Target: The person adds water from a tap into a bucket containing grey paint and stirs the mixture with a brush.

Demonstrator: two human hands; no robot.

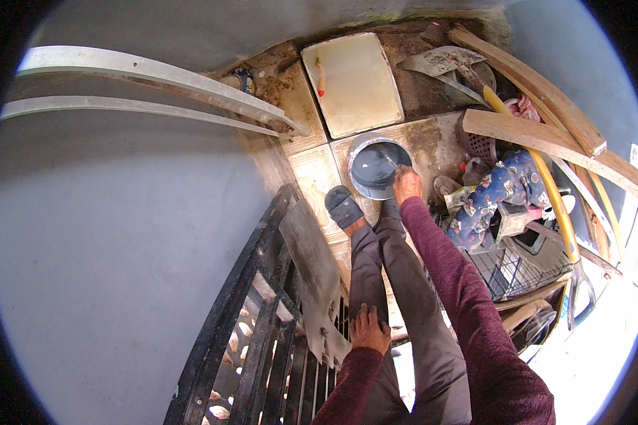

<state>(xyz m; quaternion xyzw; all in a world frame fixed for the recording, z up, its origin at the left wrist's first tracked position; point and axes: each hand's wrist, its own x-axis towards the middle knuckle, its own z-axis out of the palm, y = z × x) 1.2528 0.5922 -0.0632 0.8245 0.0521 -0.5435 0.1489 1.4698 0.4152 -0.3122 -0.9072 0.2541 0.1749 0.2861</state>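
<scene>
A round grey bucket stands on the tiles in front of my feet, with dark bluish-grey liquid inside that looks like paint. My right hand is closed at the bucket's right rim. From its fingers a thin, light-coloured tool slants down into the bucket; its working end is hard to see, so I cannot tell its exact kind. My left hand lies on my left leg near the knee, holding nothing, fingers stretched out and somewhat apart.
Beyond the bucket lies a pale rectangular slab with a small red-tipped object on it. Wooden planks, a yellow-handled shovel, patterned blue cloth and a wire basket crowd the right. A dark slatted frame stands left.
</scene>
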